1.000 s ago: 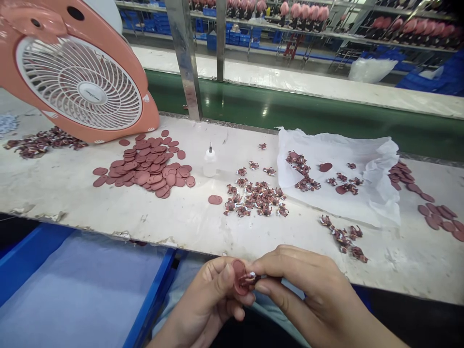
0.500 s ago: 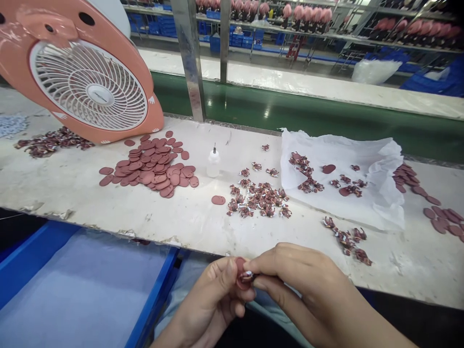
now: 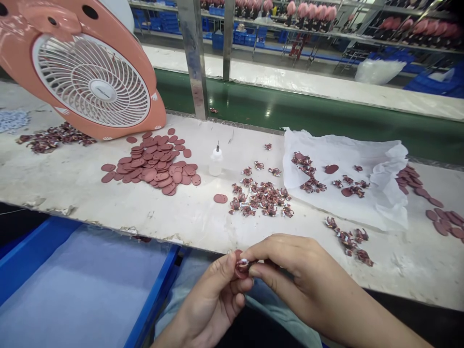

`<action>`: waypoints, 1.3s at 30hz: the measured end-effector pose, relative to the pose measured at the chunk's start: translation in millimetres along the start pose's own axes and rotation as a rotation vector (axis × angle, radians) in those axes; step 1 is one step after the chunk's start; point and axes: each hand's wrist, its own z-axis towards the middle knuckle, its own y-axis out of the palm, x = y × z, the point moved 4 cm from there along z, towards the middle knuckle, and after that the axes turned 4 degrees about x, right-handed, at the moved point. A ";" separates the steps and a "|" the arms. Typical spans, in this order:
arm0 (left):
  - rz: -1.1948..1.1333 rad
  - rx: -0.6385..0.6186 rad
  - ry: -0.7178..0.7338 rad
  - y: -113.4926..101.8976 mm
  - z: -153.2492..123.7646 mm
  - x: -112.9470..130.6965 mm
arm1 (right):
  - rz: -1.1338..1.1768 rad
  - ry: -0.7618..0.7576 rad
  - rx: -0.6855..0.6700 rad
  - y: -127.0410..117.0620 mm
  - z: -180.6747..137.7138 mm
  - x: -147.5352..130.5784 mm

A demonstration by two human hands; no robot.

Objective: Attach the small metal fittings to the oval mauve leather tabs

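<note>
Just off the table's front edge, my left hand [image 3: 217,292] pinches a dark red oval disc [image 3: 238,271] between thumb and fingers. A small brown-and-white figurine [image 3: 244,262] lies against the disc's face. My right hand [image 3: 295,278] holds that figurine with thumb and index finger, pressed to the disc. Fingertips hide part of both pieces. Beyond my hands lies a cluster of similar figurines [image 3: 266,198], with a single red oval disc [image 3: 220,198] to its left. A small clear bottle with a needle tip [image 3: 215,162] stands upright behind that disc.
A heap of red oval discs [image 3: 155,164] lies at left, before a pink fan [image 3: 105,92]. White sheeting [image 3: 377,203] at right carries figurines and discs. More discs [image 3: 444,220] lie far right. A green conveyor [image 3: 304,106] runs behind; a blue bin [image 3: 90,290] sits lower left.
Both hands have risen slightly with the disc and figurine, and the figurine now lies more squarely over the disc. A small reddish piece has appeared on the conveyor beside the metal post.
</note>
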 end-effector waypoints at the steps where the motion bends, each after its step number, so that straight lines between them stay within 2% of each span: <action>1: -0.004 -0.005 -0.001 -0.2 0.5 -0.2 | -0.001 0.005 -0.006 0.3 0.1 0.1; 7: -0.022 -0.017 0.002 0.1 1.8 -0.1 | 0.003 0.005 -0.009 1.3 2.0 -0.3; 13: -0.048 0.005 -0.041 7.5 0.0 2.8 | -0.088 -0.083 0.008 6.0 3.7 2.8; 20: -0.031 -0.020 -0.002 10.3 -4.3 6.0 | -0.142 -0.153 -0.014 9.8 6.6 4.9; 29: -0.071 0.061 0.019 6.6 -3.9 4.8 | -0.061 -0.064 0.007 7.4 6.1 -1.5; 39: -0.074 0.067 0.047 7.5 -8.5 3.5 | -0.022 0.007 -0.010 4.1 2.5 -4.4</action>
